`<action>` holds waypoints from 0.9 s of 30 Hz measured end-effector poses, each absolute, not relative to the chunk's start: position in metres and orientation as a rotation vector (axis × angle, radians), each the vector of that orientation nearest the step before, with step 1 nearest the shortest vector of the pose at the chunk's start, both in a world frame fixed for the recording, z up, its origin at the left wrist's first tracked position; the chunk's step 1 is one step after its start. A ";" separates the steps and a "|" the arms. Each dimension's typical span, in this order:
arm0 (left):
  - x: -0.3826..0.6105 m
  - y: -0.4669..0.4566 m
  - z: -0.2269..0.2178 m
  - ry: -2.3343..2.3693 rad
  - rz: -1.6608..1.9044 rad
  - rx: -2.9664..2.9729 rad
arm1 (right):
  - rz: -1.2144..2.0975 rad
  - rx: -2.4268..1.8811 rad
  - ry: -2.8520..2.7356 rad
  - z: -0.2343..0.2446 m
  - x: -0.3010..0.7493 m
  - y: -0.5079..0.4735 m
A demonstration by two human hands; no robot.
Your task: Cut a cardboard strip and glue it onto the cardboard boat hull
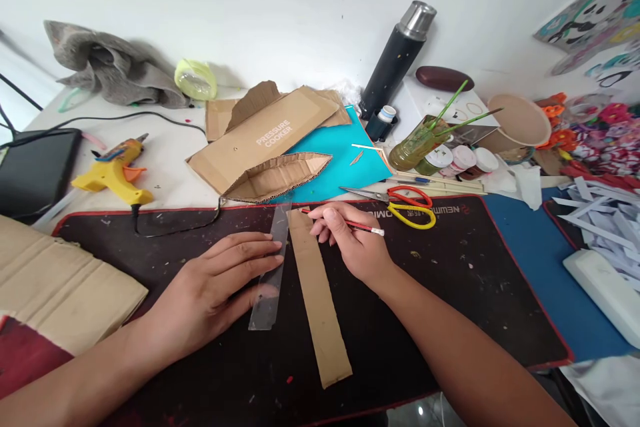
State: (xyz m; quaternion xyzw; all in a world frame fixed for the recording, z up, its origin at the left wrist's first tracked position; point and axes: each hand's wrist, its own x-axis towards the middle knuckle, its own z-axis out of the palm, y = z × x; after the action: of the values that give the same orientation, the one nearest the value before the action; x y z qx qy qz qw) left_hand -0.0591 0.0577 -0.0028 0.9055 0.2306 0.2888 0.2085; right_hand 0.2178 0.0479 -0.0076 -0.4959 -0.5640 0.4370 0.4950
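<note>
My left hand lies flat with fingers stretched out, pressing a clear plastic ruler onto the black desk mat. A long cardboard strip lies on the mat just right of the ruler. My right hand is closed around a red pencil, its tip near the top end of the strip.
Behind the mat lie a cardboard boat shape, a "pressure cooker" cardboard box piece, a teal sheet and red-and-yellow scissors. A yellow glue gun sits left. A black flask, paint pots and a brush jar stand at the back.
</note>
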 end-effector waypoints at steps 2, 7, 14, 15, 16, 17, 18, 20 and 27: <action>-0.059 0.058 -0.003 0.638 0.809 2.523 | 1.062 -1.203 -1.366 -0.009 0.217 0.048; -0.058 0.059 -0.003 0.637 0.818 2.535 | 1.060 -1.211 -1.377 -0.010 0.217 0.049; -0.057 0.060 -0.003 0.626 0.843 2.529 | 1.058 -1.243 -1.408 -0.012 0.218 0.050; -0.058 0.060 -0.004 0.624 0.842 2.525 | 1.057 -1.241 -1.408 -0.012 0.218 0.050; -0.058 0.060 -0.005 0.623 0.840 2.520 | 1.059 -1.236 -1.404 -0.012 0.217 0.050; -0.058 0.060 -0.005 0.625 0.838 2.515 | 1.064 -1.229 -1.394 -0.012 0.217 0.050; -0.058 0.059 -0.006 0.630 0.836 2.510 | 1.070 -1.218 -1.380 -0.012 0.217 0.049; -0.058 0.060 -0.006 0.638 0.838 2.500 | 1.076 -1.192 -1.343 -0.011 0.217 0.049; -0.058 0.060 -0.007 0.645 0.853 2.472 | 1.110 -1.150 -1.304 -0.007 0.218 0.043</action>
State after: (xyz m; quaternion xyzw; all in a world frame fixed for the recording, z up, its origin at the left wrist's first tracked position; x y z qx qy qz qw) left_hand -0.0581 0.0602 -0.0067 0.8949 0.2336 0.3086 0.2220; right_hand 0.2180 0.0426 -0.0073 -0.4784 -0.5425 0.4617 0.5135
